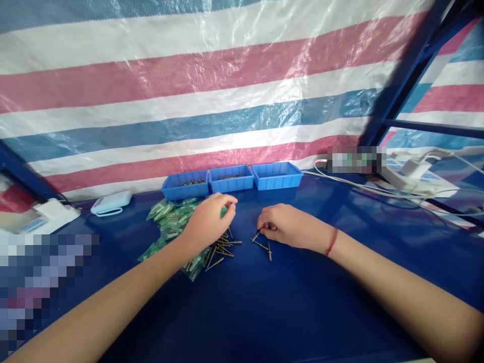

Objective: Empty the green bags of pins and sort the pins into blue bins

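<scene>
Here thin brass-coloured pins (223, 247) lie scattered beside green bags (172, 219); the left hand (207, 222) hovers loosely curled, the right hand (289, 226) pinches one pin.

Glossy blue tabletop (264, 302), brassy metal pins (221, 249), plastic trays (278, 176), woven tarp (189, 75).

arms: bare, no sleeves | R wrist: thin red string bracelet (332, 241) | L wrist: nothing worn

Both bare forearms stretch forward, converging. The left hand (209, 220) arches palm-down, fingers curled loosely — the right hand (288, 226) lies low, fingers pinched together, a red string at its wrist.
</scene>
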Motion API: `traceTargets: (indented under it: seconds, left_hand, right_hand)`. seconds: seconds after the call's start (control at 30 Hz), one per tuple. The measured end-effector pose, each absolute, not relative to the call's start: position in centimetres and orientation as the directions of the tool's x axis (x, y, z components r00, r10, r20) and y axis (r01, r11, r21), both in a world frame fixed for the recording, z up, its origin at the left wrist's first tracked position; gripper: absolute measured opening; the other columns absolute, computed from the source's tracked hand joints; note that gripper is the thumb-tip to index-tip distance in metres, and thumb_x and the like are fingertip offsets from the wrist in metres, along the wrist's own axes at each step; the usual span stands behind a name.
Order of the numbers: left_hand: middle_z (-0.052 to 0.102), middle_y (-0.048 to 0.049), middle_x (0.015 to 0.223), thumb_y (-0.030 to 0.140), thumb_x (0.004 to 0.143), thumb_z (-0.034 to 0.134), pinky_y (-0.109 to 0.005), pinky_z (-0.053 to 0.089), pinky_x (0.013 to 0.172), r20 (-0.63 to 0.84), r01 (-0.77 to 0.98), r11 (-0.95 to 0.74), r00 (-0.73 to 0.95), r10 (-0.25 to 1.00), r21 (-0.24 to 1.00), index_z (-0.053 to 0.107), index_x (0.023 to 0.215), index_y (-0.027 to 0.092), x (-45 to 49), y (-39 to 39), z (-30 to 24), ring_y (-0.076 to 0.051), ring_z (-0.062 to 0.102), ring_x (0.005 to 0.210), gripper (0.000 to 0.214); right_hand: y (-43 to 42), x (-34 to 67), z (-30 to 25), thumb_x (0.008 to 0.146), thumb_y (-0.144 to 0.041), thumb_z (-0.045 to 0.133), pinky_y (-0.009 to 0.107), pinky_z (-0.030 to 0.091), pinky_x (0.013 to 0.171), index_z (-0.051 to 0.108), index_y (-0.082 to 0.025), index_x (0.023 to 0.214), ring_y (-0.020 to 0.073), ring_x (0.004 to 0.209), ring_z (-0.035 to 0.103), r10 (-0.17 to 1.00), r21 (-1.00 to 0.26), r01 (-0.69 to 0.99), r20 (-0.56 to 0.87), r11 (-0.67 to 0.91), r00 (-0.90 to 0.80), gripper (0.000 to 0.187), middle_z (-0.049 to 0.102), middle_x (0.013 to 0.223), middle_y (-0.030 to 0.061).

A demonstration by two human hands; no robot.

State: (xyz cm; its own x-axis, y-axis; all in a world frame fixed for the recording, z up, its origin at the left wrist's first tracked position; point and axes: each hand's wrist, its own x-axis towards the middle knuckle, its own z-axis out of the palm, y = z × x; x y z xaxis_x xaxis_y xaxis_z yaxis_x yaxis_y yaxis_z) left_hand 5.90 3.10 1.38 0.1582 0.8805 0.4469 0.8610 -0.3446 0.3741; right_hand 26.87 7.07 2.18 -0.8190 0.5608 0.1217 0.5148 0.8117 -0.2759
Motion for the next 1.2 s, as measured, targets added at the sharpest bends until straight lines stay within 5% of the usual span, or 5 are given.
traceTargets:
  seconds: [0.17,0.33,0.7,1.0,1.2]
  left_hand:
    - [0.067,-0.0022,0.091,0.024,0.088,0.051,-0.030,0.048,0.076,0.429,0.804,-0.357,0.142,0.892,0.476,0.065,0.099,0.023,5.6,-1.5,0.2,-0.017,0.061,0.079,0.018]
    - [0.068,0.0008,0.089,0.029,0.081,0.063,-0.026,0.048,0.066,0.412,0.724,-0.335,0.077,0.908,0.603,0.063,0.102,0.024,5.6,-2.4,0.1,-0.013,0.058,0.069,0.021]
    - [0.062,0.0042,0.067,0.024,0.083,0.061,-0.022,0.045,0.058,0.486,0.655,-0.362,-0.009,0.874,0.663,0.062,0.079,0.021,5.4,-2.9,0.9,-0.010,0.052,0.058,0.005]
    - [0.064,0.0031,0.073,0.026,0.087,0.056,-0.022,0.045,0.060,0.505,0.670,-0.377,0.004,0.863,0.639,0.062,0.082,0.021,5.4,-2.8,0.7,-0.010,0.055,0.060,0.009]
    - [0.068,-0.0006,0.087,0.027,0.086,0.056,-0.030,0.048,0.072,0.492,0.839,-0.394,0.181,0.852,0.374,0.060,0.103,0.021,3.3,-1.3,0.6,-0.017,0.062,0.078,0.018]
  right_hand:
    - [6.2,26.1,2.6,0.079,-0.017,0.057,0.028,0.045,0.063,0.068,-0.021,0.075,0.0150,0.065,0.060,0.587,-0.503,0.410,0.266,0.761,-0.764,0.013,0.067,0.073,0.0015]
    - [4.7,24.6,3.2,0.080,-0.034,0.064,0.028,0.052,0.069,0.068,-0.020,0.086,0.0156,0.075,0.067,0.775,-0.942,0.051,0.243,0.333,-0.584,0.016,0.072,0.080,0.0024]
    - [3.4,23.2,2.2,0.075,-0.036,0.072,0.024,0.055,0.070,0.068,-0.020,0.085,0.0148,0.078,0.070,0.860,-0.987,-0.147,0.021,-0.063,-0.510,0.020,0.072,0.083,0.0030]
    - [3.1,23.1,2.5,0.076,-0.038,0.068,0.025,0.051,0.058,0.067,-0.018,0.086,0.0109,0.059,0.059,0.863,-0.988,0.010,0.131,0.156,-0.487,0.022,0.067,0.075,0.0026]
    - [5.8,22.8,3.4,0.082,-0.036,0.061,0.033,0.051,0.069,0.068,-0.022,0.088,0.0192,0.078,0.063,0.743,-0.690,0.279,0.594,0.668,-0.310,0.017,0.070,0.089,0.0048]
